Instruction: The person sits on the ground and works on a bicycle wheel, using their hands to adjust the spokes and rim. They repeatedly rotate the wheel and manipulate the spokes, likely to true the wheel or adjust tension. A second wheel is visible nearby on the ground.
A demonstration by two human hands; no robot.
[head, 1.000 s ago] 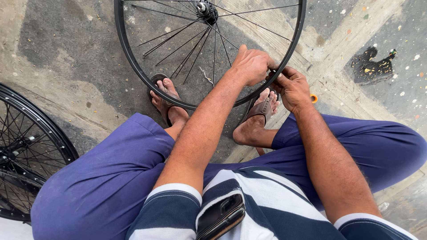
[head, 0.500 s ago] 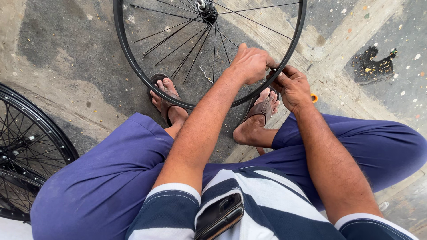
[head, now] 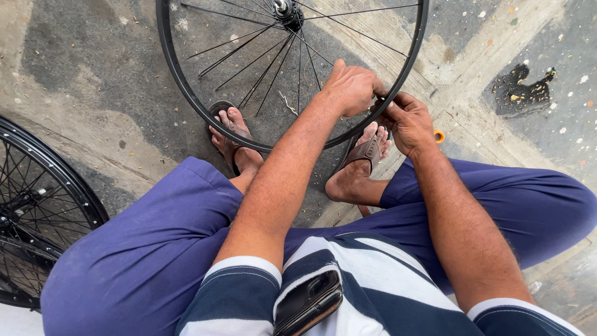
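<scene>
A black bicycle wheel rim [head: 180,81] with thin spokes and a hub [head: 286,9] stands on the concrete in front of me, its lower edge between my sandalled feet. My left hand [head: 351,87] is closed over the rim at its lower right. My right hand [head: 407,121] meets it there, fingers pinched on the same stretch of rim. Whether a small tool sits between the fingers is hidden. I sit with knees apart in blue trousers.
A second black spoked wheel [head: 37,211] lies at the left edge. A small orange ring [head: 439,136] rests on the ground beside my right hand. A dark stain [head: 522,90] marks the concrete at upper right. A phone [head: 309,303] sticks out of my shirt pocket.
Hardly anything moved; both hands stay on the same spot of the rim, and the view shifted very slightly.
</scene>
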